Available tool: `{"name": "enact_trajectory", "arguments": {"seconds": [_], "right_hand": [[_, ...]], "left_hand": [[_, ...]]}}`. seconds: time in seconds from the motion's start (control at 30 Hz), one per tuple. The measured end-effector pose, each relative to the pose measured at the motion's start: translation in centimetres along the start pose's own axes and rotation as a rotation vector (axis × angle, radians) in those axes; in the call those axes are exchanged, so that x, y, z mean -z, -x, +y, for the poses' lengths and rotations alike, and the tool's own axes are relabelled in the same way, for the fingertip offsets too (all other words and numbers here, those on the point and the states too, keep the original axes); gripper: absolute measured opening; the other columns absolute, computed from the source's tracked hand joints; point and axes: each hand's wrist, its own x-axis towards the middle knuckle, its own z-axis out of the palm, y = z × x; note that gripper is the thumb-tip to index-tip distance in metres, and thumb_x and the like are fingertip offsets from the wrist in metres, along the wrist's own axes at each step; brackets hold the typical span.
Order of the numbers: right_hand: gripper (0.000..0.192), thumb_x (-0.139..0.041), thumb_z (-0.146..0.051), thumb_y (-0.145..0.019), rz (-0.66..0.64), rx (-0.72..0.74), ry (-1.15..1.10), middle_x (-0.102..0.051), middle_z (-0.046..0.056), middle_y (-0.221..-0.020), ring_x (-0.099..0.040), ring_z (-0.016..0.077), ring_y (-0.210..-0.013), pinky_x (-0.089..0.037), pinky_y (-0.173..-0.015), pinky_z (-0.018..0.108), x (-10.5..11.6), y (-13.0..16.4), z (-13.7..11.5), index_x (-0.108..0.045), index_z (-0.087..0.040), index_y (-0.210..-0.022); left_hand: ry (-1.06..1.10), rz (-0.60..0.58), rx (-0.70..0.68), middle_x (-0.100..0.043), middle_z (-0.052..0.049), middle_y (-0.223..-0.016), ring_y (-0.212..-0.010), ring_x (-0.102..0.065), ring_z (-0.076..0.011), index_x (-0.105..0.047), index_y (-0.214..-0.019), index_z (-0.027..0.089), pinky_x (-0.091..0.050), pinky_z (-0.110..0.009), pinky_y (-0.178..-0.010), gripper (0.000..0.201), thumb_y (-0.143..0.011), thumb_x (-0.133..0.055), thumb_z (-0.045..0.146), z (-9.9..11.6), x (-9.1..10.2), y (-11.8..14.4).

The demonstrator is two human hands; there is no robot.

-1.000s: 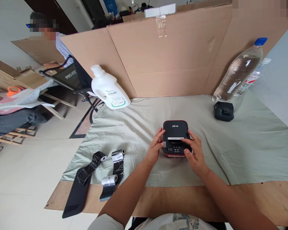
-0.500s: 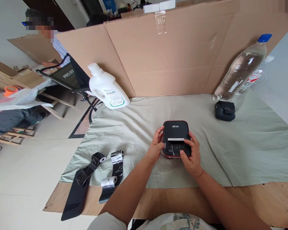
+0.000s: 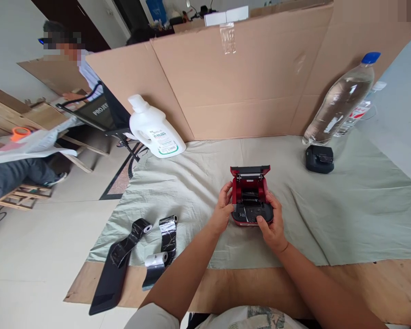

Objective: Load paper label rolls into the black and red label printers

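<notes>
While both hands (image 3: 222, 211) (image 3: 273, 226) hold the printer (image 3: 239, 192), a chair (image 3: 93, 112) reads "PROJE".

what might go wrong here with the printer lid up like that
The lid stands open on the printer with neither hand on it, so it might drop onto the strip lying across its front. The right hand has its thumb on or very near that strip; a slip could tug it askew. The silver roll lies loose beside the left forearm, which might knock it.
</notes>
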Motion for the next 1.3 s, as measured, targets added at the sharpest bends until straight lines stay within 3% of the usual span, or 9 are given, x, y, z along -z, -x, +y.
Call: {"name": "enact_trajectory", "arguments": {"seconds": [0.13,0.23,0.3,0.53,0.67,0.83,1.07,1.2,1.3], "right_hand": [[0.063,-0.039,-0.059,-0.093,-0.038,0.068,-0.033,-0.039,0.012,-0.148,-0.036,0.0331,-0.137,-0.031,-0.112,0.062,0.4,0.0,0.8,-0.036,-0.024,-0.145],[0.068,-0.029,-0.067,-0.092,-0.038,0.063,-0.044,-0.041,0.012,-0.147,-0.038,0.0333,-0.135,-0.032,-0.111,0.062,0.5,-0.1,1.1,-0.037,-0.023,-0.145],[0.067,-0.029,-0.067,-0.092,-0.035,0.058,-0.045,-0.043,0.012,-0.145,-0.039,0.0329,-0.134,-0.032,-0.111,0.062,0.5,-0.1,1.1,-0.039,-0.024,-0.143],[0.057,-0.032,-0.059,-0.095,-0.017,0.077,-0.07,-0.046,0.012,-0.142,-0.041,0.0319,-0.132,-0.033,-0.11,0.062,0.4,-0.2,1.6,-0.043,-0.024,-0.138],[0.054,-0.033,-0.057,-0.096,-0.029,0.082,-0.056,-0.046,0.012,-0.141,-0.042,0.0316,-0.131,-0.033,-0.109,0.061,0.6,-0.2,1.7,-0.043,-0.025,-0.138],[0.05,-0.035,-0.053,-0.096,-0.025,0.104,-0.029,-0.049,0.012,-0.139,-0.044,0.0308,-0.129,-0.034,-0.108,0.061,0.7,-0.4,1.6,-0.045,-0.024,-0.136],[0.048,-0.036,-0.051,-0.096,-0.026,0.116,-0.02,-0.05,0.012,-0.137,-0.044,0.0305,-0.129,-0.035,-0.107,0.061,0.8,-0.6,1.6,-0.047,-0.024,-0.135],[0.046,-0.037,-0.048,-0.096,-0.027,0.122,-0.028,-0.051,0.011,-0.137,-0.045,0.0304,-0.129,-0.035,-0.107,0.06,0.8,-0.6,1.4,-0.048,-0.024,-0.134],[0.045,-0.039,-0.046,-0.096,-0.02,0.113,-0.024,-0.051,0.012,-0.136,-0.046,0.0304,-0.127,-0.036,-0.107,0.061,0.8,-0.6,1.3,-0.048,-0.023,-0.133]], "left_hand": [[-0.123,0.052,0.021,-0.054,-0.007,-0.136,-0.129,-0.047,-0.0266,-0.047,-0.13,0.025,-0.043,-0.045,-0.102,0.067,-0.064,-0.051,0.015,0.1,0.0,0.1],[-0.478,0.206,-0.161,-0.054,-0.007,-0.134,-0.129,-0.046,-0.0255,-0.058,-0.114,0.023,-0.041,-0.044,-0.103,0.045,-0.07,-0.051,0.016,1.2,-0.2,-0.1],[-0.736,0.208,-0.284,-0.061,-0.007,-0.124,-0.122,-0.052,-0.023,-0.062,-0.106,0.022,-0.041,-0.042,-0.103,0.031,-0.078,-0.05,0.017,2.6,-0.7,-0.7],[-1.629,-0.351,-0.106,-0.071,-0.008,-0.113,-0.113,-0.058,-0.0282,-0.066,-0.109,0.02,-0.038,-0.048,-0.099,0.028,-0.084,-0.055,0.016,5.7,-4.7,-4.4],[-1.853,-0.428,-0.006,-0.072,-0.013,-0.103,-0.112,-0.056,-0.033,-0.07,-0.1,0.017,-0.037,-0.049,-0.095,0.022,-0.081,-0.063,0.023,5.6,-6.1,-5.6],[-1.721,-0.293,-0.12,-0.071,-0.01,-0.102,-0.109,-0.057,-0.0316,-0.071,-0.095,0.018,-0.035,-0.051,-0.098,0.022,-0.075,-0.066,0.02,4.8,-5.6,-5.4],[-1.023,-0.14,-0.349,-0.064,-0.005,-0.106,-0.1,-0.061,-0.0197,-0.066,-0.099,0.02,-0.047,-0.035,-0.095,0.034,-0.067,-0.064,0.01,5.3,-3.0,-2.0],[-0.62,-0.125,-0.181,-0.067,-0.007,-0.102,-0.094,-0.063,-0.0202,-0.064,-0.104,0.018,-0.051,-0.034,-0.087,0.035,-0.07,-0.069,0.023,8.2,2.2,0.6],[-0.729,-0.174,0.071,-0.07,-0.006,-0.099,-0.092,-0.065,-0.0228,-0.066,-0.104,0.017,-0.05,-0.036,-0.087,0.038,-0.069,-0.07,0.029,10.3,7.6,2.6]]}}
